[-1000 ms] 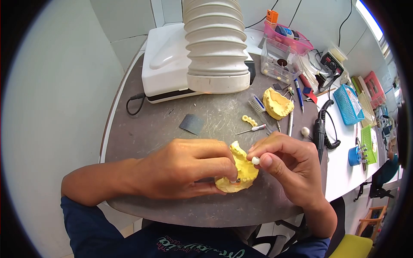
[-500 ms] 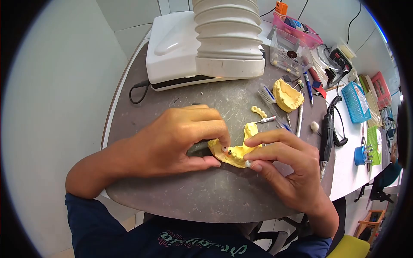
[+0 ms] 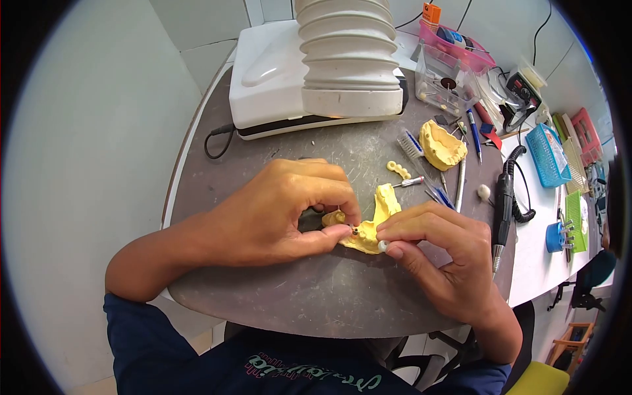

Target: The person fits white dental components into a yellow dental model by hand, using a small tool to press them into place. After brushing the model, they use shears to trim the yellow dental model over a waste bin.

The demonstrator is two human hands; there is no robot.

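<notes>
A yellow plaster dental model (image 3: 384,205) of a jaw arch lies on the bench between my hands. A small dark hole or stud shows in it beside my left fingertips. My left hand (image 3: 289,214) is over the model's left side, its thumb and index finger pinched together; whatever sits between them is hidden. In my right hand (image 3: 438,250), a small white dental crown (image 3: 383,246) is pinched between thumb and index finger, right against the model's front right edge. Beyond the model lie a yellow tooth bridge (image 3: 397,170) and a thin screwdriver (image 3: 409,182).
A white suction unit with a ribbed hose (image 3: 349,59) stands at the back. A second plaster model (image 3: 442,146), a brush (image 3: 411,143) and a blue pen (image 3: 474,135) lie right of centre. A black handpiece (image 3: 503,204) rests at the right edge.
My left thumb has moved right and closed against the index finger at the model. My right fingers have drawn closer together around the crown. The view has shifted slightly.
</notes>
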